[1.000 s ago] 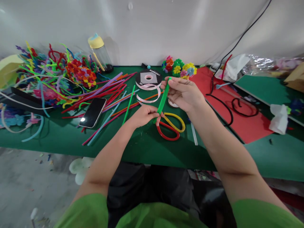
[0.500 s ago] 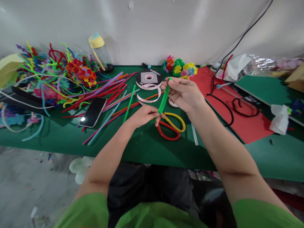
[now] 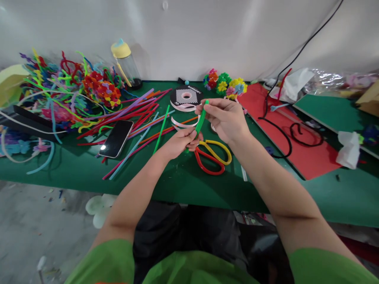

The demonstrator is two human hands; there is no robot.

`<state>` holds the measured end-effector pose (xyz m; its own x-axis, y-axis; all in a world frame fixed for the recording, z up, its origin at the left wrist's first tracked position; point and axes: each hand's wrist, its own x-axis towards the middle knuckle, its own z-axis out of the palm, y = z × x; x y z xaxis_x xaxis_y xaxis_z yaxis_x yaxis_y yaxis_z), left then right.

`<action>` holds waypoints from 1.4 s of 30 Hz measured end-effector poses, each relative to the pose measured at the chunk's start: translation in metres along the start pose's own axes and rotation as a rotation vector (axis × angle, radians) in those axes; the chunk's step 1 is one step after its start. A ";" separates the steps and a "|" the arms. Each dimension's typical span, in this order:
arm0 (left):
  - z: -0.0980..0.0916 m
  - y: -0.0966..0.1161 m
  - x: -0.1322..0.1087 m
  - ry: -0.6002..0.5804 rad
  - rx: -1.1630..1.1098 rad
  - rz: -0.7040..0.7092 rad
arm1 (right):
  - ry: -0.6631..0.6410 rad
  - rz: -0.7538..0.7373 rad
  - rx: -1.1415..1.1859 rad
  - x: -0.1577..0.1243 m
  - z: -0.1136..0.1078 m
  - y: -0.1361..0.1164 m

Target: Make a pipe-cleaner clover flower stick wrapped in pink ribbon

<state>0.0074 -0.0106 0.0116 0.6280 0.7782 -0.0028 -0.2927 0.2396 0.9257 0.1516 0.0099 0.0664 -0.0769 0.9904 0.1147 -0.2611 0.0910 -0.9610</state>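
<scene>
A short bunch of green pipe cleaners (image 3: 200,121) slants between my two hands above the table. My left hand (image 3: 180,142) is closed around its lower part, and a bit of green sticks out below the fingers. At the upper end, my right hand (image 3: 229,120) pinches the bunch between thumb and fingers, leaving the tip showing. Just under my hands lies a pair of scissors (image 3: 211,170) with one red and one yellow handle loop; its blades are hidden. Behind my hands is a spool of pink ribbon (image 3: 175,103) with a loose loop.
Loose coloured pipe cleaners (image 3: 130,146) and a phone (image 3: 116,139) lie at left, near a heap of pipe-cleaner flowers (image 3: 102,88). A bottle (image 3: 127,65) and flower balls (image 3: 223,83) stand at the back. Red sheet (image 3: 314,157) and black cord (image 3: 280,136) are at right.
My right hand has moved a little left and down with the upper end of the green pipe cleaners. The gap between my hands is shorter, and my left hand has shifted slightly left.
</scene>
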 end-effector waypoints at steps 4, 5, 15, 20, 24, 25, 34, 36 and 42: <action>-0.001 -0.002 0.002 0.008 0.010 -0.004 | -0.021 0.021 0.018 0.000 -0.002 -0.001; -0.002 -0.002 0.002 0.006 0.012 -0.002 | -0.021 0.020 0.023 0.000 -0.002 -0.001; -0.003 -0.001 0.000 -0.053 -0.008 -0.030 | -0.043 0.025 0.060 0.000 -0.003 0.000; -0.002 0.002 -0.001 -0.057 -0.037 -0.063 | -0.012 0.059 0.024 0.000 -0.002 0.000; -0.002 0.003 -0.002 -0.068 -0.059 -0.066 | -0.029 0.051 0.023 0.000 -0.003 -0.001; -0.002 0.003 -0.001 -0.064 -0.059 -0.066 | -0.037 0.049 0.021 0.000 -0.004 -0.001; -0.002 0.000 0.004 0.097 -0.012 0.051 | -0.024 -0.065 -0.204 0.000 -0.010 -0.008; -0.001 0.000 0.005 0.191 0.010 0.077 | -0.011 -0.158 -0.478 -0.003 -0.016 -0.010; 0.000 0.001 0.005 0.390 0.126 0.113 | -0.458 0.025 -1.526 -0.036 -0.034 0.012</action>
<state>0.0105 -0.0063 0.0126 0.2706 0.9625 -0.0194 -0.2381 0.0864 0.9674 0.1838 -0.0216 0.0427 -0.4095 0.9054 -0.1119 0.8892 0.3687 -0.2710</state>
